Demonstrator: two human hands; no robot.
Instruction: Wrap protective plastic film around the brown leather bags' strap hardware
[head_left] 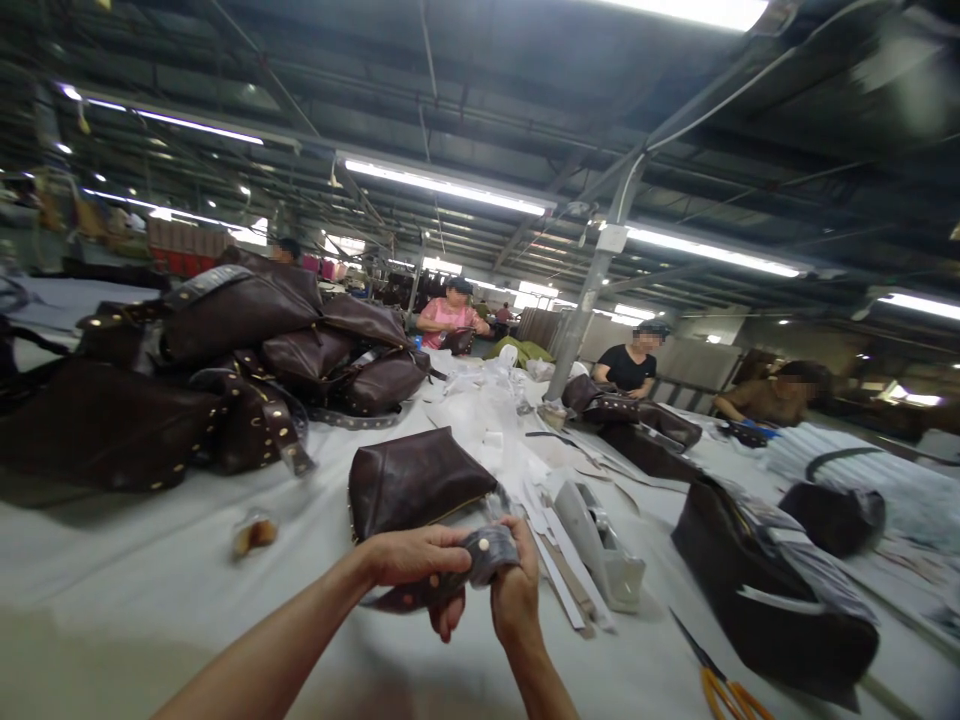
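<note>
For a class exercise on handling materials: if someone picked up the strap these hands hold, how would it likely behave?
The strap would probably flex rather than stay rigid, since it curves between the left hand and right hand. Its shiny, plastic-like surface may make it slippery.

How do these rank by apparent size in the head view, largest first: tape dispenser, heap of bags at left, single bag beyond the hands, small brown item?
1. Heap of bags
2. Single bag
3. Tape dispenser
4. Small brown item
</note>
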